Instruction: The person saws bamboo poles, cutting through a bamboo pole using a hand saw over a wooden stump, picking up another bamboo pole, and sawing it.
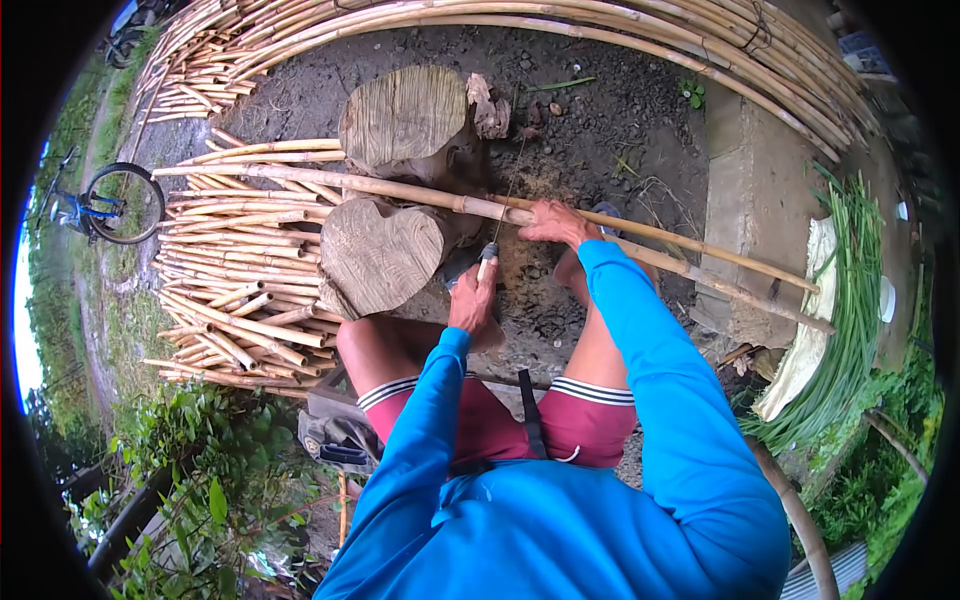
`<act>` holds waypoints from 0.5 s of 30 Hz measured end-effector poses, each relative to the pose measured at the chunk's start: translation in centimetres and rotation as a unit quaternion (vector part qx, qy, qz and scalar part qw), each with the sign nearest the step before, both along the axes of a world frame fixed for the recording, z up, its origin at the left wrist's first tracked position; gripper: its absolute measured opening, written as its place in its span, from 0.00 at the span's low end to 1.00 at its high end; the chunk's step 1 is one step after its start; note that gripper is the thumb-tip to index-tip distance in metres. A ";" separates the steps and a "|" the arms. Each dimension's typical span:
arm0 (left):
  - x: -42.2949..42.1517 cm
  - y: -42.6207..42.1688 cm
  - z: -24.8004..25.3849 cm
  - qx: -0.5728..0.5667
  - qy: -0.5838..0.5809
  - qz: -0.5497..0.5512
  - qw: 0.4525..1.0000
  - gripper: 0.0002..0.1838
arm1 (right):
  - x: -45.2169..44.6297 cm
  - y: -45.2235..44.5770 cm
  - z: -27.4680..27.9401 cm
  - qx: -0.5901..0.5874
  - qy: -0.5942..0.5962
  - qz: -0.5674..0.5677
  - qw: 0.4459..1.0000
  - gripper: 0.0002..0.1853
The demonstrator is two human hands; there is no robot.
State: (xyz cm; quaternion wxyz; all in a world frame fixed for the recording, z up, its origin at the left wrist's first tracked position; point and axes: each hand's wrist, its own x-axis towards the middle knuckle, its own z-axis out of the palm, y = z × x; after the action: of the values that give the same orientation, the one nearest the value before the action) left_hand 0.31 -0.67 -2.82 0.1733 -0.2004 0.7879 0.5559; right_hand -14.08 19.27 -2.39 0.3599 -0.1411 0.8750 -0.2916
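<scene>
A long bamboo pole [390, 189] lies across the gap beside two wooden stumps, an upper one [405, 115] and a heart-shaped lower one [380, 252]. My right hand [558, 222] is closed around the pole, right of the stumps. My left hand [473, 297] grips the light handle of a thin-bladed tool [489, 256], apparently a saw. Its narrow blade points away from me and crosses the pole just left of my right hand. A second, thinner bamboo pole [700, 247] runs beside the first. Pale dust lies on the ground under the poles.
Cut bamboo pieces [235, 290] are piled at the left, with more [200, 75] at upper left. Long bamboo poles [600, 20] arch across the top. A concrete ledge [745, 190] and green stalks [850, 290] are at right. A bicycle or motorbike wheel [127, 203] stands far left.
</scene>
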 end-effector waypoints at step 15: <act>1.1 -0.3 1.7 -0.125 -0.058 -0.059 0.989 0.25 | 0.8 -0.7 0.9 0.115 0.012 -0.064 0.991 0.24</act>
State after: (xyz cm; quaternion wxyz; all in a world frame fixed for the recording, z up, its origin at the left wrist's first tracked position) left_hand 1.45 -1.02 -1.10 0.2250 -0.2057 0.8504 0.4288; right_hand -13.26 18.61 -1.54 0.3435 -0.0461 0.9143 -0.2095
